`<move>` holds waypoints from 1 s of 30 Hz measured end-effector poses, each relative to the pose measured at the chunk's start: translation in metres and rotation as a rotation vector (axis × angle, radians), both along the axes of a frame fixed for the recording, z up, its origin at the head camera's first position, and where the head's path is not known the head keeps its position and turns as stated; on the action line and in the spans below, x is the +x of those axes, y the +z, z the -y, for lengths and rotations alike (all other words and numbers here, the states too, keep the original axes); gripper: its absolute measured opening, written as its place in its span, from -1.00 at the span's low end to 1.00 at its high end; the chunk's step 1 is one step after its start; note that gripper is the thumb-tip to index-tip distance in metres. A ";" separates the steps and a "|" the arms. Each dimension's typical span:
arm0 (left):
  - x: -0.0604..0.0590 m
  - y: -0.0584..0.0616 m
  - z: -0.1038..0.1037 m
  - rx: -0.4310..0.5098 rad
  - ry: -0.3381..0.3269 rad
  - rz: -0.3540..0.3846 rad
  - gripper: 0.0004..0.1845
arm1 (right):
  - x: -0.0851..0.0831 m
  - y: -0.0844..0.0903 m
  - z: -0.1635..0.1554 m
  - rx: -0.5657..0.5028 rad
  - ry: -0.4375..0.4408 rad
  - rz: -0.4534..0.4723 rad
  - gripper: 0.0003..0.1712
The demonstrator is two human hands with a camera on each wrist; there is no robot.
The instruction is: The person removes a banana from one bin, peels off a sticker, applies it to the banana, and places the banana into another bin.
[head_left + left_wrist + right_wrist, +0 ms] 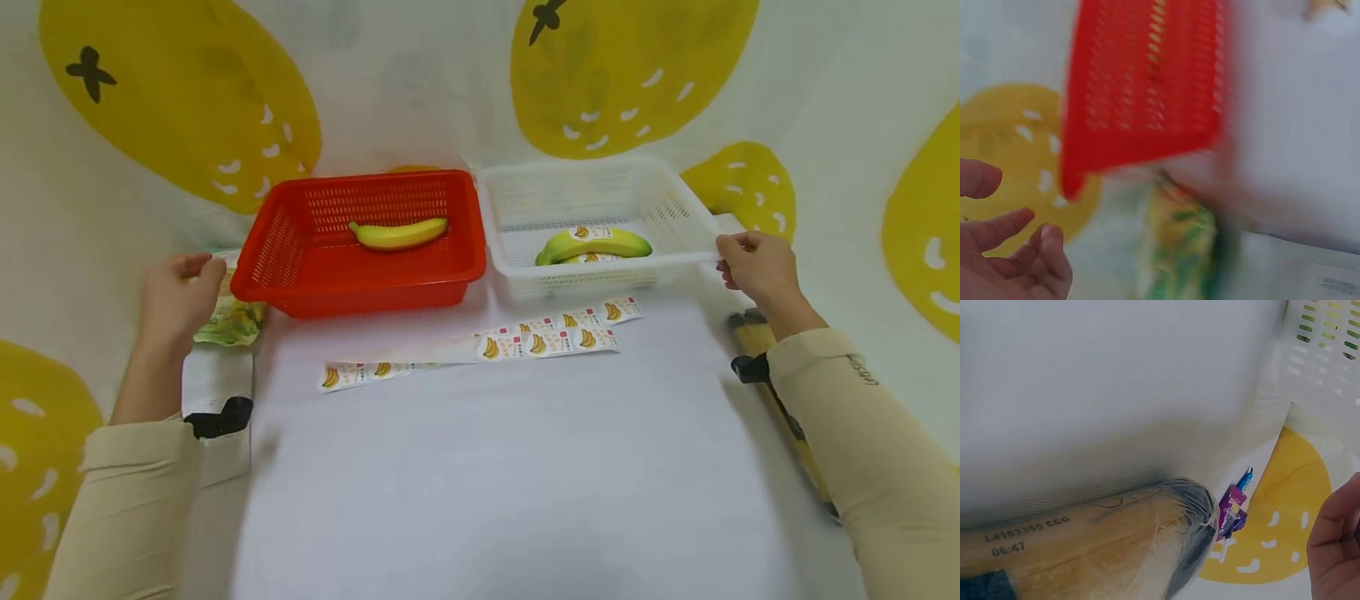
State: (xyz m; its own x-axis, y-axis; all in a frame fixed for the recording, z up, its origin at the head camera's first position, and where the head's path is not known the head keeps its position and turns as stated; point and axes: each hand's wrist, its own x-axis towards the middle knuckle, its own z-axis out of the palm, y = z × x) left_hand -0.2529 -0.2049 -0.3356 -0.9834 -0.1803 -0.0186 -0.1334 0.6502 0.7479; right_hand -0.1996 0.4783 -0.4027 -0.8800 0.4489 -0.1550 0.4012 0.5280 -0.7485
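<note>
Right now the right hand [753, 267] grips the right rim of the white basket [675, 208], fingers curled over its edge. Inside that basket lies 1 green-yellow banana [596, 244] with a sticker on its top. The left hand [176, 300] hovers beside the left end of the red basket [292, 242]; its fingers are loosely curled and hold nothing, and I cannot tell whether they touch the basket's corner. In the left wrist view the fingers [1016, 250] hang relaxed, apart from the blurred red basket wall [1141, 94]. 1 yellow banana [399, 234] lies in the red basket. The 2 baskets stand side by side at the back of the white desk [487, 467]. Just in front of them lie strips of banana stickers [551, 332]. A green and yellow packet [232, 323] lies under the left hand, beside the red basket. A wrapped, yellowish roll [1085, 550] lies near the right forearm, at the desk's right edge.
</note>
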 end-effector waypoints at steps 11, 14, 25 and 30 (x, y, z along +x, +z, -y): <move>-0.001 -0.037 0.009 0.644 0.081 0.071 -0.46 | 0.001 0.002 -0.001 0.033 0.013 0.027 -0.19; -0.002 -0.037 0.006 0.636 0.122 0.072 -0.43 | 0.001 0.002 -0.001 0.038 0.009 0.041 -0.17; -0.003 -0.039 0.004 0.555 0.158 0.066 -0.46 | 0.000 -0.001 -0.004 0.036 0.010 0.044 -0.15; -0.003 -0.039 0.004 0.598 0.155 0.058 -0.47 | 0.001 -0.001 -0.010 0.008 0.030 0.047 -0.09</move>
State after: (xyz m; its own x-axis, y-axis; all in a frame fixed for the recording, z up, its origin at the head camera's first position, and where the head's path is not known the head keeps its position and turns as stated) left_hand -0.2558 -0.2090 -0.3746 -0.9408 -0.2630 -0.2138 -0.2445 0.0900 0.9655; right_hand -0.1986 0.4879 -0.4038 -0.8850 0.4239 -0.1928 0.4196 0.5463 -0.7249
